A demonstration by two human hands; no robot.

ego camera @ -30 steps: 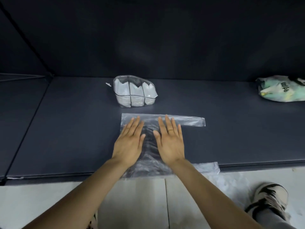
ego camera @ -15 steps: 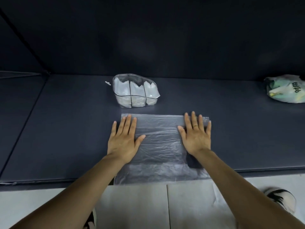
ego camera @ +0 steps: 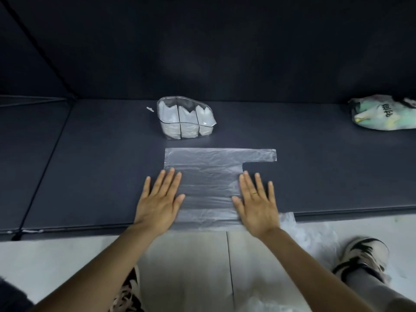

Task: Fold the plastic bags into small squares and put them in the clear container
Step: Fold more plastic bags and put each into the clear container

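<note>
The left hand (ego camera: 158, 202) and right hand (ego camera: 257, 202) cover the plastic bag's (ego camera: 209, 176) side edges. The printed bag (ego camera: 382, 113) at far right is cut by the frame edge, its lettering unreadable. The small white scrap (ego camera: 150, 109) left of the clear container (ego camera: 185, 119) is too small to identify.

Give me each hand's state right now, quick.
Left hand: open, flat, pressing the plastic bag.
Right hand: open, flat, pressing the same bag.
</note>
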